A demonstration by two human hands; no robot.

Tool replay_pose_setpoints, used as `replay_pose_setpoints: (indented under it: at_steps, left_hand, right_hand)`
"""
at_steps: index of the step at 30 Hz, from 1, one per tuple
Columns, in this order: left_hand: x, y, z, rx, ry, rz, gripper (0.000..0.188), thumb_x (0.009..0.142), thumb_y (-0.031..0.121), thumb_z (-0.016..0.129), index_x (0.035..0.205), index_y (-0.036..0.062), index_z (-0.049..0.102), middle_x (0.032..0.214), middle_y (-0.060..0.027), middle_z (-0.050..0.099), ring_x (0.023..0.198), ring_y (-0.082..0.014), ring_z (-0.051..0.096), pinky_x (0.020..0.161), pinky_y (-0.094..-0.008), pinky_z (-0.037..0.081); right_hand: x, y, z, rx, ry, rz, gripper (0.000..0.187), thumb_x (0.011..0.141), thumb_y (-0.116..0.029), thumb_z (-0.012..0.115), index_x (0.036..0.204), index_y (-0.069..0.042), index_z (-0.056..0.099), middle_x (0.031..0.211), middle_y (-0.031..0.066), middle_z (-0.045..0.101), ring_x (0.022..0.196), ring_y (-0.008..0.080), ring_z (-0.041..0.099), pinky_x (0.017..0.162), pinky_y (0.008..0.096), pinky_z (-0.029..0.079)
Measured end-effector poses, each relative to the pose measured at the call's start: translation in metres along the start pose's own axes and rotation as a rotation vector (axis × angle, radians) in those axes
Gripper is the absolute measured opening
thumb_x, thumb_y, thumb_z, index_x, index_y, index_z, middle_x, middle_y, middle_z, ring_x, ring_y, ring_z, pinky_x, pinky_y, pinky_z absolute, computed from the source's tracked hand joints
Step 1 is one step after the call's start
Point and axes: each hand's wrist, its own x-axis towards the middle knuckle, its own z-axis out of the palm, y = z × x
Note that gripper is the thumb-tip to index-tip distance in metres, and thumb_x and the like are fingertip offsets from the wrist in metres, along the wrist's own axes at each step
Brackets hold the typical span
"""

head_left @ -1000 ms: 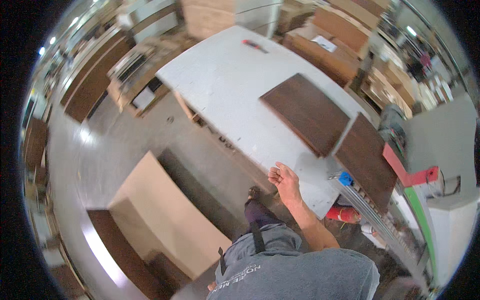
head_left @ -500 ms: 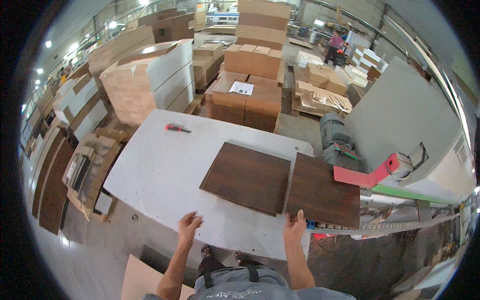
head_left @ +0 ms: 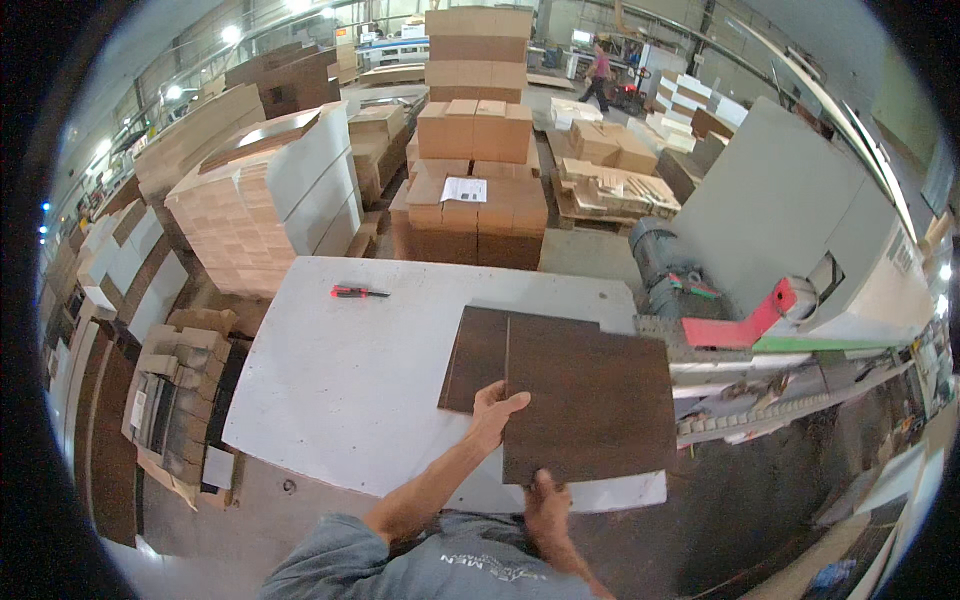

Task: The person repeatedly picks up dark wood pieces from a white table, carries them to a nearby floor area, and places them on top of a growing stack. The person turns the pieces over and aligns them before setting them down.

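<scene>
A dark brown wood-grain panel (head_left: pixel 590 400) is held in both hands, over the right part of the white worktable (head_left: pixel 330 390). My left hand (head_left: pixel 492 412) grips its left edge, thumb on top. At its near edge is my right hand (head_left: pixel 546 500), thumb on the upper face and fingers hidden beneath. Partly covered by the held panel, another brown panel (head_left: pixel 470 355) lies on the table; whether more lie under it I cannot tell. A red and black screwdriver (head_left: pixel 358 292) rests near the table's far left.
To the right stands a grey machine (head_left: pixel 790 200) with a red guard arm (head_left: pixel 740 318) and a toothed conveyor track (head_left: pixel 750 415). Cardboard boxes (head_left: pixel 475 220) are stacked beyond the table. Tall panel stacks (head_left: pixel 260 190) rise at left. A person (head_left: pixel 599 75) walks far off.
The held panel has moved left, away from the machine, and now overlaps the panel on the table. My left hand has come across from the left and taken hold of its edge.
</scene>
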Motion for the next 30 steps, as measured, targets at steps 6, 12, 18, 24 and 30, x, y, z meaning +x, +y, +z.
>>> replay_pose_setpoints:
  at_steps: [6,12,18,24,30]
  left_hand:
    - [-0.056,0.096,0.003,0.507,-0.211,0.643,0.020,0.083,0.014,0.079,0.094,0.0015,0.069,0.078,-0.0015,0.065,0.067,-0.0075,0.057,0.058,-0.0249,0.045]
    - [-0.112,0.145,0.000,0.913,-0.333,1.021,0.024,0.078,0.008,0.077,0.101,0.0054,0.072,0.099,-0.0076,0.073,0.098,-0.0226,0.069,0.086,-0.0387,0.055]
    - [-0.143,0.121,0.014,0.974,-0.383,1.166,0.039,0.072,0.005,0.077,0.109,0.0091,0.065,0.117,-0.0054,0.066,0.121,-0.0260,0.059,0.114,-0.0509,0.038]
    - [-0.146,0.116,0.010,1.047,-0.349,1.125,0.039,0.077,0.003,0.072,0.114,0.0081,0.062,0.124,-0.0098,0.063,0.129,-0.0298,0.052,0.115,-0.0541,0.036]
    - [-0.144,0.113,0.000,1.129,-0.263,1.049,0.038,0.076,0.000,0.072,0.114,0.0054,0.066,0.132,-0.0120,0.060,0.134,-0.0367,0.047,0.112,-0.0541,0.037]
  right_hand:
    - [0.108,-0.066,-0.050,0.656,-0.269,-0.209,0.076,0.085,-0.051,0.065,0.141,-0.006,0.042,0.138,0.0148,0.047,0.130,0.0338,0.042,0.114,0.0499,0.027]
    - [0.170,-0.092,-0.069,0.783,-0.415,-0.031,0.064,0.087,-0.042,0.065,0.134,-0.003,0.046,0.133,0.0171,0.051,0.121,0.0315,0.051,0.104,0.0483,0.042]
    - [0.185,-0.097,-0.066,0.618,-0.280,-0.042,0.060,0.089,-0.040,0.062,0.133,-0.003,0.047,0.131,0.0174,0.052,0.119,0.0323,0.052,0.102,0.0487,0.043]
    - [0.222,-0.113,-0.034,0.547,-0.271,-0.022,0.056,0.091,-0.038,0.059,0.132,-0.002,0.048,0.130,0.0177,0.053,0.117,0.0330,0.053,0.101,0.0491,0.044]
    - [0.259,-0.139,-0.008,0.516,-0.255,-0.044,0.053,0.093,-0.037,0.055,0.131,-0.001,0.049,0.129,0.0179,0.055,0.115,0.0338,0.054,0.099,0.0494,0.045]
